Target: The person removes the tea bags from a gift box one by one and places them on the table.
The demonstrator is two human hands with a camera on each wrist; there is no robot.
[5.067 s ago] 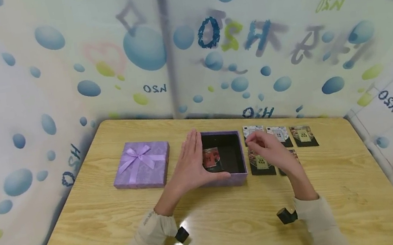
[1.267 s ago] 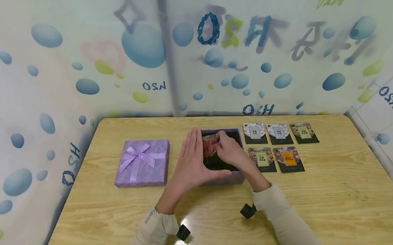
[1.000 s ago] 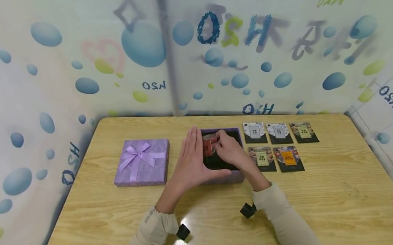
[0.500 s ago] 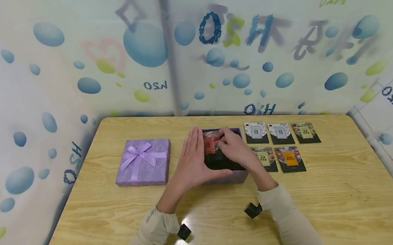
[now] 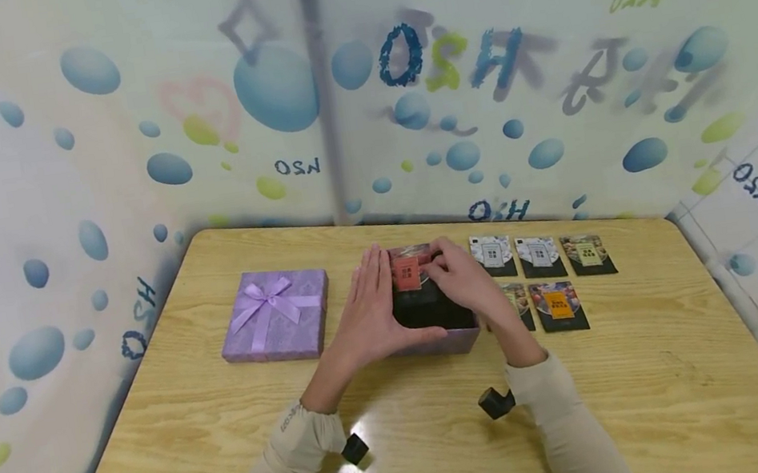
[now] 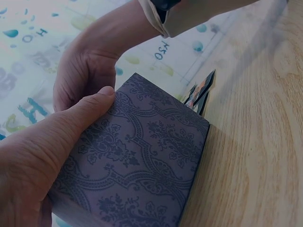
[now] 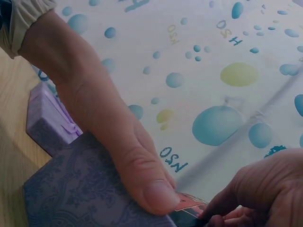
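In the head view, my left hand [image 5: 369, 319] lies along the left side of an open purple patterned box [image 5: 438, 344] with a black inside. Its fingers are straight, and its thumb stretches along the front rim; the left wrist view shows that thumb [image 6: 97, 105] on the box edge. My right hand [image 5: 467, 281] pinches the right edge of a flat black packet with a red label [image 5: 407, 274], which stands raised at the box opening. The right wrist view shows part of this packet [image 7: 189, 204] between the two hands. The box floor is mostly hidden.
Left of the box lies a purple lid with a ribbon bow [image 5: 275, 316]. To the right, several packets lie in two rows, among them a white-and-black one [image 5: 492, 254] and an orange-labelled one [image 5: 560, 306]; my right arm partly covers another.
My right hand has come from the packets on the right to the red-labelled packet and raised it from inside the box, shifting slightly right. My left hand has stayed at the box.
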